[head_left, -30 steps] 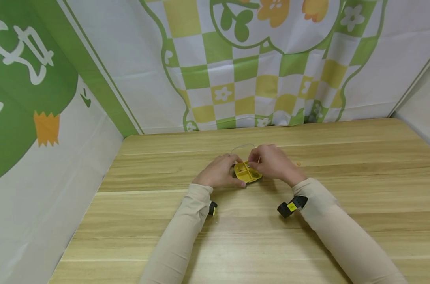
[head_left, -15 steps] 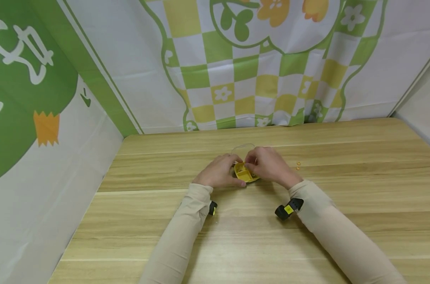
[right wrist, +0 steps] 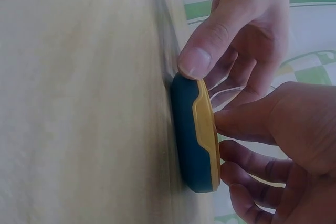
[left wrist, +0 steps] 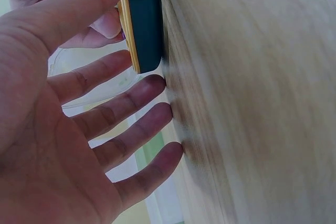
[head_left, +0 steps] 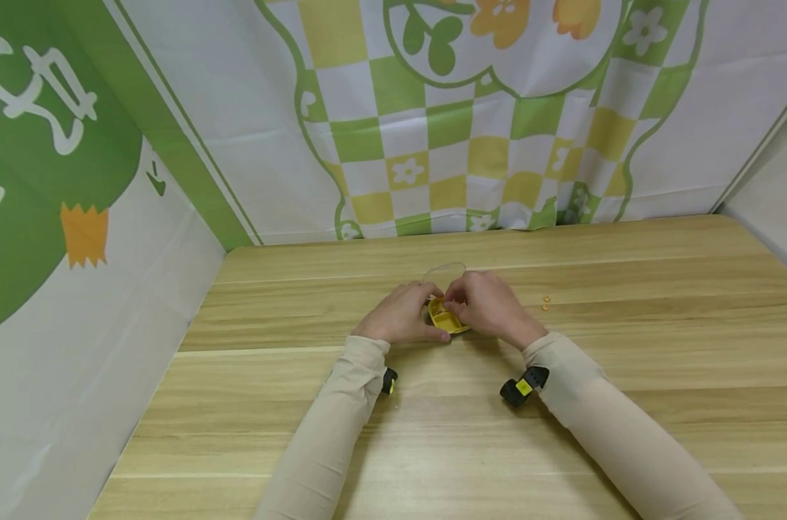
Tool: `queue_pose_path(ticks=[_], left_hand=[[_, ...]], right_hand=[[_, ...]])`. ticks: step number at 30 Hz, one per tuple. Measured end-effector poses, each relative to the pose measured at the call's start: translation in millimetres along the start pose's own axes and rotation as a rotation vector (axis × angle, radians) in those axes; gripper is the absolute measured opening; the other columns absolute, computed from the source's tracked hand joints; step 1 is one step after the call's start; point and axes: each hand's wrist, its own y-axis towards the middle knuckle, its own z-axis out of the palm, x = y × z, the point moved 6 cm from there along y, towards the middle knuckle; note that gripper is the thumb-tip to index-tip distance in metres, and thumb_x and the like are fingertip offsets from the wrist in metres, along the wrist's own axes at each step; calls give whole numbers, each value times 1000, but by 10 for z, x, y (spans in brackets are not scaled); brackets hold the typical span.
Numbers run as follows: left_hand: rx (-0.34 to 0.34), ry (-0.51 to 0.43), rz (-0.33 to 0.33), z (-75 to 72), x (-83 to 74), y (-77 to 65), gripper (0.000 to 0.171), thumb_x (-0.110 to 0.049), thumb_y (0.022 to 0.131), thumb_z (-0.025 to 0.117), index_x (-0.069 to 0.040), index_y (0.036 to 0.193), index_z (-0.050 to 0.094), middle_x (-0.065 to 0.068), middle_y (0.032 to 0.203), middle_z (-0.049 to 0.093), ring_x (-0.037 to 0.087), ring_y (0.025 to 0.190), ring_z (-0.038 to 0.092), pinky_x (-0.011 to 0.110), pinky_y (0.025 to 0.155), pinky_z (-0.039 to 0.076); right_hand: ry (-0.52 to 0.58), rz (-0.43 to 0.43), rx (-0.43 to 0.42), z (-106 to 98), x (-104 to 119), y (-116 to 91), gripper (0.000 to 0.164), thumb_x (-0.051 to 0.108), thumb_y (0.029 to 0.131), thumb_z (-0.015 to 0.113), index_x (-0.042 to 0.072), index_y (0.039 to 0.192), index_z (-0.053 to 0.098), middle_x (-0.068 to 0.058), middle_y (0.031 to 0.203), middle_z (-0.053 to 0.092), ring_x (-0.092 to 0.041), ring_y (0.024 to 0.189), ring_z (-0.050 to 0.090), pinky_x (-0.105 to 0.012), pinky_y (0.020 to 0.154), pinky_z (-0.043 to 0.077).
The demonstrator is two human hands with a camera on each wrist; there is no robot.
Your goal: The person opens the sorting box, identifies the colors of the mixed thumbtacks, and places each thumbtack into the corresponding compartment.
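A small box (head_left: 446, 323) with yellow compartments and a dark teal outside (right wrist: 190, 135) lies on the table. Small bits sit in its compartments, too small to identify. My left hand (head_left: 401, 314) steadies it, thumb at the near edge and index finger at the far side; the other fingers spread with their tips at the tabletop in the left wrist view. Over the box's right part, my right hand (head_left: 493, 307) reaches in with bent thumb and fingers. Its fingertips (right wrist: 227, 150) are at the yellow top, and whether they pinch anything is hidden.
Two tiny orange pieces (head_left: 545, 303) lie on the wooden table (head_left: 458, 448) to the right of my right hand. Behind the box stands a clear, thin-rimmed round piece (left wrist: 94, 77). A patterned cloth (head_left: 448, 152) hangs beyond the table's back edge.
My right hand has shifted left and slightly towards me over the box, covering its right compartments. Both orange pieces now show, where one was visible at first. The left hand stays put.
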Motion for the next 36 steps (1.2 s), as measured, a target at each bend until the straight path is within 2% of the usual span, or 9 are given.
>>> queue_pose_path(ticks=[36], left_hand=[[-10, -1, 12, -2, -5, 11, 62, -35, 81, 88, -9, 131, 61, 11, 134, 61, 29, 125, 55, 42, 107, 44]], right_hand=[[-9, 31, 2, 29, 5, 5, 13, 15, 93, 72, 9, 99, 81, -4, 92, 75, -19, 85, 68, -38, 73, 55]])
